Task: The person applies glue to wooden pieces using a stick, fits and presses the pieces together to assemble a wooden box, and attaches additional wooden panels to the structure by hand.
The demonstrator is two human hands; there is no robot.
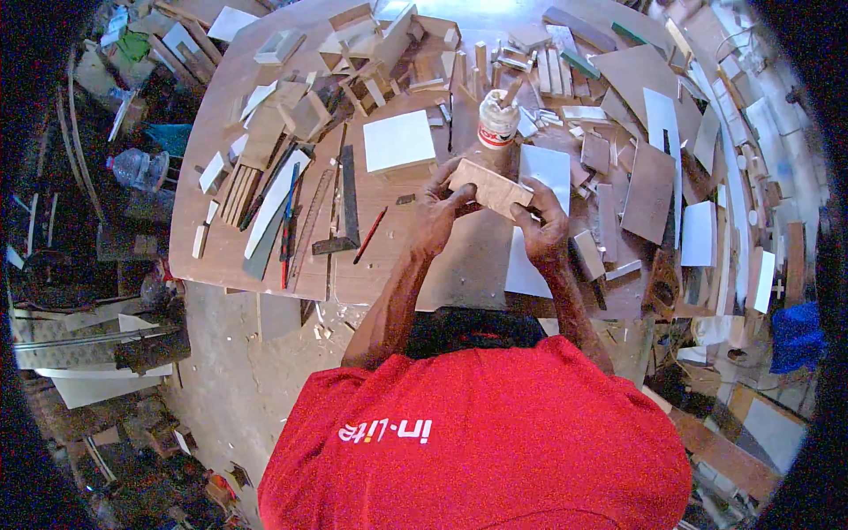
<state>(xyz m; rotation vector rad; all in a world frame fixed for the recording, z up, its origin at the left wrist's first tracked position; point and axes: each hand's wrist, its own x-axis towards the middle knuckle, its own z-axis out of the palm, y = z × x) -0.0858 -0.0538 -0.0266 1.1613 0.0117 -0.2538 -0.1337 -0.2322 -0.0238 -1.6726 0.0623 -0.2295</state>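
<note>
1. Over the near part of the table (389, 190), both hands hold one small wooden block (491, 188), light brown and flat.
2. The left hand (442, 205) grasps its left end, with the thumb lying on the broad side; the right hand (545, 223) pinches the lower right corner. Most of the other fingers are hidden behind, so I cannot tell how firmly they press.
3. The block spans the gap between the two hands, its middle uncovered, and it slopes a little, left end higher in the view. Just beyond it stands a white tub (497, 128); below the right hand lies a white sheet (527, 265).
4. To handle it well, I think one should keep both thumbs near the ends, press evenly, and leave the broad side visible for checking.
5. It would also be wise to keep the fingers away from the tub, which stands quite near.
</note>
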